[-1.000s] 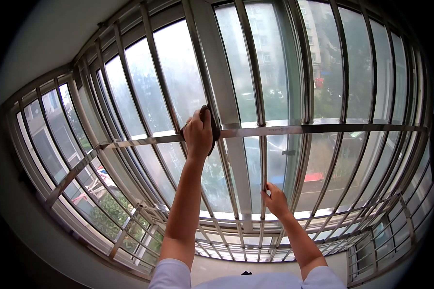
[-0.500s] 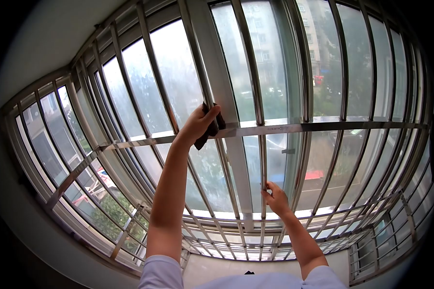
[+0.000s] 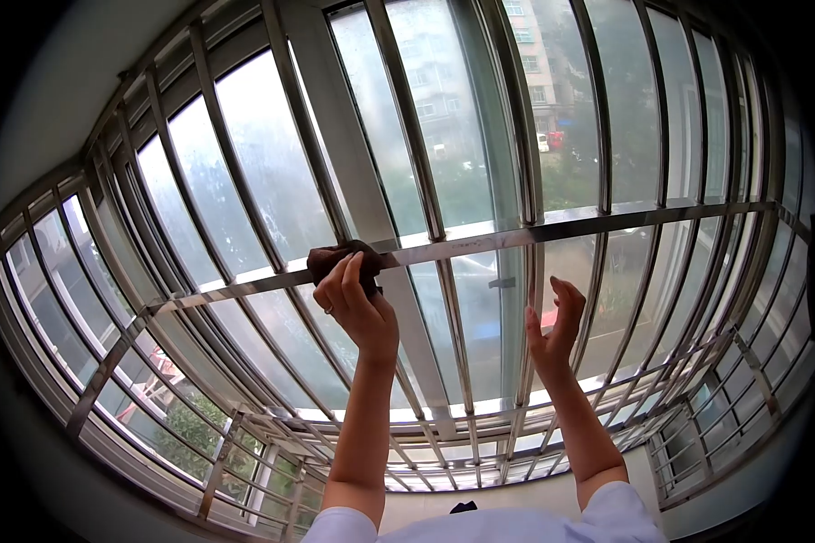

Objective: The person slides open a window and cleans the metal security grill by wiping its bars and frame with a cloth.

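My left hand is closed on a dark brown cloth, pressing it over the metal crossbar where an upright bar meets it. A ring shows on one finger. To the right and a little lower, my right hand is raised below the crossbar with nothing in it. Its thumb and bent fingers are apart, close to an upright bar but not wrapped around it.
Shiny upright bars form a cage inside the windows, with a lower grid of bars beneath. Side grilles stand at the left and right. Behind the bars is hazy window glass, with a building and greenery outside.
My left hand and the cloth have moved from beside an upright bar onto the crossbar. My right hand has let go of its upright bar and risen. The camera view has shifted.
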Demonstrator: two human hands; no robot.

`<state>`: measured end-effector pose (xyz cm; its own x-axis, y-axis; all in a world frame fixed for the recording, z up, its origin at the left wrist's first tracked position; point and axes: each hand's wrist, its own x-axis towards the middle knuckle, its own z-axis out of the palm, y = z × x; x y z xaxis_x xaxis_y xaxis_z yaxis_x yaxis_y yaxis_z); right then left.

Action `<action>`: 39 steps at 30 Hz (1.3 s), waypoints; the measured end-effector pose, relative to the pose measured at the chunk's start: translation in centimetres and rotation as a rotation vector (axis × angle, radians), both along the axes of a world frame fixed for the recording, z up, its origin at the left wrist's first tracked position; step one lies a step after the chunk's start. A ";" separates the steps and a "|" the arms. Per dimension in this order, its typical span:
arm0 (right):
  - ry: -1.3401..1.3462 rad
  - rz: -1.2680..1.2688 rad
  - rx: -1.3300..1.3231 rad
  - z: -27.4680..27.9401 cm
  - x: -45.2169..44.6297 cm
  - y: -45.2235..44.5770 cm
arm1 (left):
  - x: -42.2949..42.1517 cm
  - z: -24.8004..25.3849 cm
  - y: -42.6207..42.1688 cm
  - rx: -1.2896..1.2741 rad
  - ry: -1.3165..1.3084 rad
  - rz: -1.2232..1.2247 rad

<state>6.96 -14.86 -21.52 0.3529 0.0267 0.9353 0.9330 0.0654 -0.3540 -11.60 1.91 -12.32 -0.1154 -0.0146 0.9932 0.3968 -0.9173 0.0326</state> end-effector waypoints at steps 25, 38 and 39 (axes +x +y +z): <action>0.290 0.272 0.082 -3.1 0.9 5.3 | 12.8 12.2 -3.5 -0.920 0.920 -1.074; 0.388 0.368 0.094 -3.4 0.5 5.3 | 9.8 6.7 -6.9 -0.252 0.603 -0.374; 0.389 0.368 0.101 -3.3 0.4 5.2 | 9.8 6.7 -6.9 -0.116 0.611 -0.415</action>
<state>7.41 -9.62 -24.80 0.6576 0.1308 0.7419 0.6437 0.4142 -0.6435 -1.84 -4.99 -5.67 0.4843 0.0191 0.8747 -0.0027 -0.9997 0.0234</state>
